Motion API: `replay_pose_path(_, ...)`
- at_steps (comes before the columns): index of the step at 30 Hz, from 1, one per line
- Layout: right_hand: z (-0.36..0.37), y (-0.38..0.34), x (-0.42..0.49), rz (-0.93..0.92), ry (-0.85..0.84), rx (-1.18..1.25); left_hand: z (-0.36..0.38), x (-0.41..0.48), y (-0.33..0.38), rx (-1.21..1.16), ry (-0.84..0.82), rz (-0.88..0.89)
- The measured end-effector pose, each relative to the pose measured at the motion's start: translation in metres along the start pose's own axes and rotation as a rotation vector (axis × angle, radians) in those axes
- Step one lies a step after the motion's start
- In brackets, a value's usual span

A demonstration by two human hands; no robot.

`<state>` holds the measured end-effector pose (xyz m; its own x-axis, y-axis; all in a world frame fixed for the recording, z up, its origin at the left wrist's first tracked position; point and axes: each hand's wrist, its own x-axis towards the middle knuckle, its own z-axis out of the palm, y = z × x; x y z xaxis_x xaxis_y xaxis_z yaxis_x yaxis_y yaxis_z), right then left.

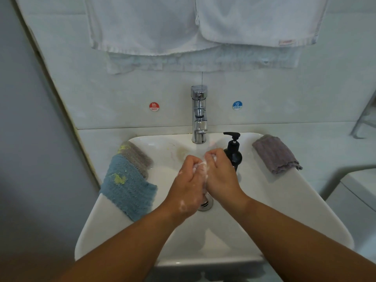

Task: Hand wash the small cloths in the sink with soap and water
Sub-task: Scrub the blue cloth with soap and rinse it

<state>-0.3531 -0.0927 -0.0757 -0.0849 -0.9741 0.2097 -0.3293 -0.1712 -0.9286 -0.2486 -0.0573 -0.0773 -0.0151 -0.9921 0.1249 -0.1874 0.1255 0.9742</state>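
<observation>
Both hands are together over the middle of the white sink (305,210), just in front of the tap (199,115). The left hand (189,180) and the right hand (221,176) both have their fingers curled around 1 small pale cloth (200,165), which is pressed between them. The hands hide most of this cloth, and only a foamy part shows between the fingers. White foam also sits on the left wrist. Below the hands, the metal drain (205,202) is partly visible.

On the left rim of the sink lies a blue cloth (128,190) with a yellow stain. It partly covers a grey cloth (136,155) behind it, which also has a yellow mark. On the right rim, well apart from the hands, lies a purple-grey cloth (276,153). A black soap bottle (234,153) with a pump stands just behind the right hand.

On the wall there are a red hot sticker (154,106) and a blue cold sticker (237,105), and 2 white towels (203,27) hang above.
</observation>
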Motion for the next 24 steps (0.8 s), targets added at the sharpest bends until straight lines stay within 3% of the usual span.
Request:
replay_pose_path(3,-0.001,0.006,-0.002,0.123,-0.123,-0.065,0.000,0.004,0.001,0.007,0.044,0.040)
replay_pose_path(7,0.006,-0.008,-0.020,-0.015,-0.202,0.018,-0.010,0.018,-0.009,0.166,0.293,0.019)
replay_pose_path(10,0.006,-0.012,-0.017,-0.149,-0.092,0.005,-0.008,0.014,-0.014,0.152,0.200,-0.028)
replay_pose_path(13,0.000,-0.001,-0.003,-0.037,0.005,-0.048,0.003,0.006,-0.009,0.053,0.053,0.018)
replay_pose_path(16,0.000,0.006,-0.002,0.066,-0.120,-0.120,0.003,0.010,-0.004,0.035,0.121,0.062)
replay_pose_path(20,0.008,-0.003,-0.018,-0.084,-0.188,-0.054,-0.007,0.018,-0.010,0.130,0.301,-0.025)
replay_pose_path(24,0.005,-0.005,-0.008,-0.117,-0.025,-0.023,0.000,0.009,-0.012,0.130,0.153,0.001)
